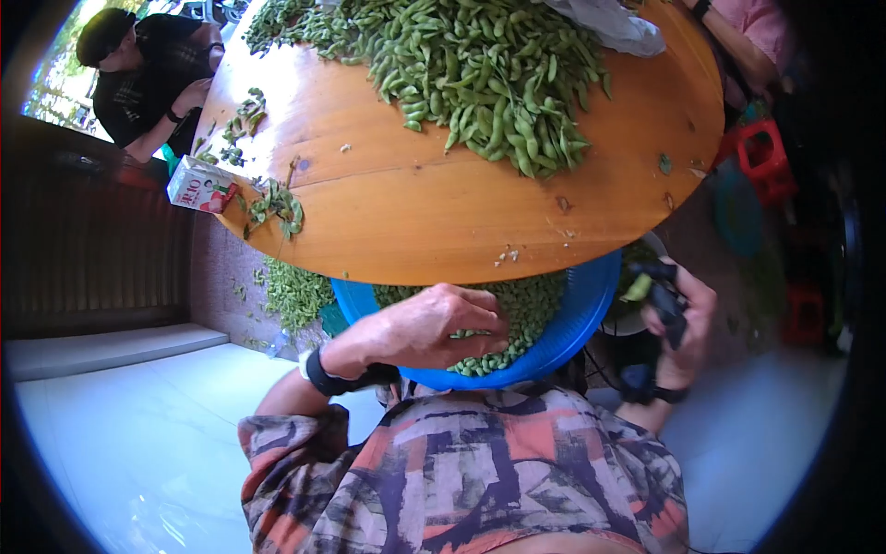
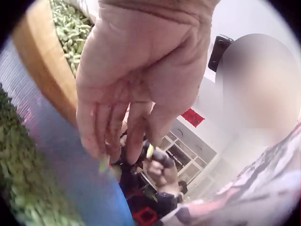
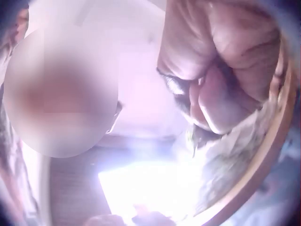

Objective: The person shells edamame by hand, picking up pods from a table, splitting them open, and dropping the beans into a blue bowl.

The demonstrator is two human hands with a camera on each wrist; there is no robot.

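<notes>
The right hand [image 1: 694, 319] pinches a green pod [image 1: 637, 288] off the worktop's [image 1: 406, 212] near-right edge. The left hand [image 1: 436, 323], loosely bent and apparently empty, hangs over beans [image 1: 521, 334] in the blue basin [image 1: 598, 297], probably tucked under the near edge to catch them.

The worktop [image 1: 415, 212] is wood, smooth and glossy. Beneath its near edge, the basin [image 1: 595, 309] is smooth blue plastic. Toward its far side, the bag [image 1: 614, 23] is thin, crumpled plastic; at its left edge, the carton [image 1: 197, 185] looks like smooth, printed card. Before it, the shirt [image 1: 498, 462] is matt cloth.
</notes>
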